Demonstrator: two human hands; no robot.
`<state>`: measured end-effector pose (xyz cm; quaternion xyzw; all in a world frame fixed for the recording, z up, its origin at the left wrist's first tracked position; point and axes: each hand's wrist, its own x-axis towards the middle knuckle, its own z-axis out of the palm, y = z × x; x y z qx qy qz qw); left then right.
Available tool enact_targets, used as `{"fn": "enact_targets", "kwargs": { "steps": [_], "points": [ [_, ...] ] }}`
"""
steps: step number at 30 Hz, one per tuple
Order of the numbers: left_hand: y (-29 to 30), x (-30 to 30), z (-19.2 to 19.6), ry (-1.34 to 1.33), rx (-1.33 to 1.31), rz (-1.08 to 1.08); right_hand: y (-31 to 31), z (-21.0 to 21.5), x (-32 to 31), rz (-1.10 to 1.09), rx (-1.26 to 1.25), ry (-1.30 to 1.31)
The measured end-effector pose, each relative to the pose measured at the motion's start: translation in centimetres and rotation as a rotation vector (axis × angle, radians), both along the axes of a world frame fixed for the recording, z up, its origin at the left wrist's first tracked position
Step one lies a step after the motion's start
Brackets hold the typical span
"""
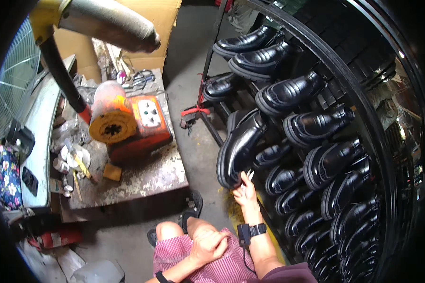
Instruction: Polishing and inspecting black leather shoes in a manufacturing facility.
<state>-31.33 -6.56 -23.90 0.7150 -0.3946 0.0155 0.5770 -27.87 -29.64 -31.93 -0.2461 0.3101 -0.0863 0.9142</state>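
Observation:
My right hand (244,192) is closed at the toe end of a black leather shoe (241,146) with a thick ridged sole, tilted beside the rack. Two pale pointed tips, like those of small scissors (250,174), stick out by the fingers of that hand. Their handles are hidden. My left hand (208,246) lies over my lap on red checked cloth (174,254), its fingers curled. Whatever it may hold is hidden. Right of the held shoe, more glossy black shoes (321,125) fill the rack in rows.
A black metal rack (330,56) runs along the right. At left, a worn workbench (160,174) bears an orange machine (127,122), scissors (144,78), a yellow block (112,172) and brushes. A fan (19,75) stands far left, above a red cylinder (56,238) on the floor.

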Motion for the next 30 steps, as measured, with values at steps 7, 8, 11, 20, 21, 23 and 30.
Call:
{"fn": "enact_targets", "kwargs": {
  "steps": [7, 8, 11, 20, 21, 23, 30],
  "points": [
    [1.4, -0.9, -0.2, 0.757, -0.237, 0.101, 2.7, 0.9, -13.2, 0.132, 0.074, -0.029],
    [1.5, -0.4, 0.5, 0.862, -0.262, 0.109, 2.2, 0.6, -14.9, 0.202, 0.118, -0.082],
    [2.1, 1.6, 1.1, 0.996, -0.395, 0.158, 3.4, 4.5, -16.5, 0.301, 0.078, -0.22],
    [2.7, 2.9, 2.6, 1.561, -0.635, -0.303, 5.6, 9.0, -19.1, 0.405, 0.1, -0.181],
    [3.1, 2.6, 2.6, 1.598, -0.651, -0.332, 6.0, 9.7, -18.9, 0.412, 0.102, -0.182],
    [1.9, 2.0, 3.4, 1.46, -0.717, -0.221, 7.2, 12.4, -17.9, 0.382, 0.008, -0.077],
    [0.1, 1.3, 3.8, 0.922, -0.577, 0.26, 7.7, 17.6, -13.3, 0.063, -1.381, -0.183]
  ]
}}
